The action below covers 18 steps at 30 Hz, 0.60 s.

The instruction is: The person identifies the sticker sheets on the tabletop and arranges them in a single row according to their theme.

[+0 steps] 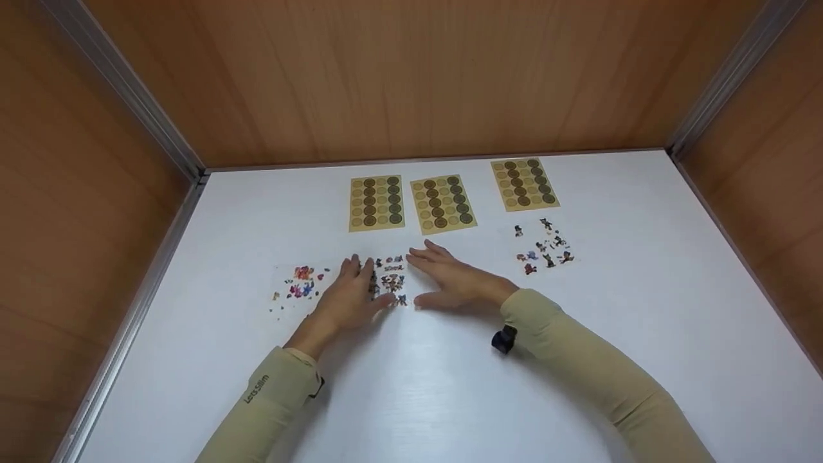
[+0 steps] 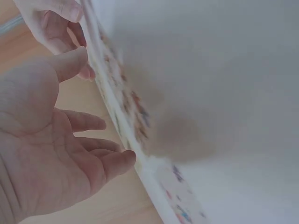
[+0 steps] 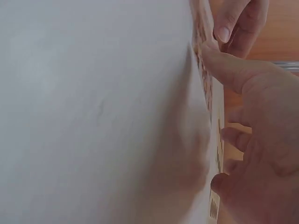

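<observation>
A clear sheet of small cartoon stickers (image 1: 393, 281) lies flat on the white table between the two hands. The left hand (image 1: 347, 297) rests over its left part, fingers spread and thumb at the lower edge, hiding some of the stickers. At the sheet's right edge is the right hand (image 1: 453, 281), its fingers extended and thumb apart from them. In the left wrist view, the left hand (image 2: 51, 144) shows a bare palm with loosely bent fingers. The right wrist view has the right hand (image 3: 266, 135) with nothing in its palm.
Another clear sticker sheet with colourful figures (image 1: 301, 283) lies to the left, and one more (image 1: 545, 247) to the right. Three gold sheets of round stickers (image 1: 377, 204) (image 1: 443, 204) (image 1: 525, 184) lie farther back. Wooden panels (image 1: 411, 77) enclose the table.
</observation>
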### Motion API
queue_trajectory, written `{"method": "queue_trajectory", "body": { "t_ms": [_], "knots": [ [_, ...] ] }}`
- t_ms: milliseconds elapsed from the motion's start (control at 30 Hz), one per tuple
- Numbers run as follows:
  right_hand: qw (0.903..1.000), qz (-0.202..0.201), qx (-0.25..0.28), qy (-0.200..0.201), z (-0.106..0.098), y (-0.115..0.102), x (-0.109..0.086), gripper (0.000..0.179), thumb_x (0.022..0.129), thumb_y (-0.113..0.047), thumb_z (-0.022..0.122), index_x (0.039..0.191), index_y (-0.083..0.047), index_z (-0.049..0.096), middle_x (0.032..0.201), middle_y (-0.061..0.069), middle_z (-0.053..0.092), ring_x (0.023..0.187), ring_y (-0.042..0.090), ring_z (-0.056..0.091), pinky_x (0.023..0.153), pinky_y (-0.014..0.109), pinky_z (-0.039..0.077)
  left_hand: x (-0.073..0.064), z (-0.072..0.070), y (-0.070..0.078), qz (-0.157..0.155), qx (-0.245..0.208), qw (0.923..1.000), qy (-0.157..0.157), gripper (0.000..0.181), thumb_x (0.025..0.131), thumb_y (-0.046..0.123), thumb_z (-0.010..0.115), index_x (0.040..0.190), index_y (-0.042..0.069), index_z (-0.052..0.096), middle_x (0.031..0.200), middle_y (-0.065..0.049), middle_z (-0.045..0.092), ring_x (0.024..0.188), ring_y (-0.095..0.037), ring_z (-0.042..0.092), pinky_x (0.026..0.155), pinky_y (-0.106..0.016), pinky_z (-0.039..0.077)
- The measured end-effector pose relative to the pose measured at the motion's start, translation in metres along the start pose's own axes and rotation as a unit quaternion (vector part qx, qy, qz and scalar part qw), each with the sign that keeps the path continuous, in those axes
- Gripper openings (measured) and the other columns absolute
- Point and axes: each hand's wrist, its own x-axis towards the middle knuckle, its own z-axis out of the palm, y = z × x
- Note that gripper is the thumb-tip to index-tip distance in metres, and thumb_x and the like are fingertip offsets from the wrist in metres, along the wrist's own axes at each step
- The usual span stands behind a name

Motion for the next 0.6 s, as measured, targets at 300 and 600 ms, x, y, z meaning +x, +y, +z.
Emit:
{"method": "queue_trajectory", "body": {
  "t_ms": [300,600],
  "knots": [
    [0.9962,0.030,0.013,0.080,-0.042,0.053,-0.062,0.074,0.102,-0.034,0.062,0.160,-0.006,0.026,0.166,0.016,0.021,0.153,0.035,0.013,0.124,0.053,0.012,0.024,0.005,0.063,0.042,0.012,0.9982,-0.042,0.089,0.096,0.049,0.066,0.160,0.004,0.024,0.165,-0.024,0.012,0.153,-0.039,0.010,0.122,-0.054,0.017],
    [0.9831,0.139,0.020,0.117,-0.063,0.129,-0.142,0.059,0.102,0.007,0.042,0.158,0.004,0.024,0.164,0.026,0.020,0.150,0.047,0.013,0.122,0.059,0.010,0.067,0.043,0.127,0.064,0.057,0.9916,-0.097,0.097,0.095,0.051,0.067,0.161,0.001,0.017,0.166,-0.022,0.014,0.153,-0.035,0.013,0.124,-0.041,0.018]
  ]
}}
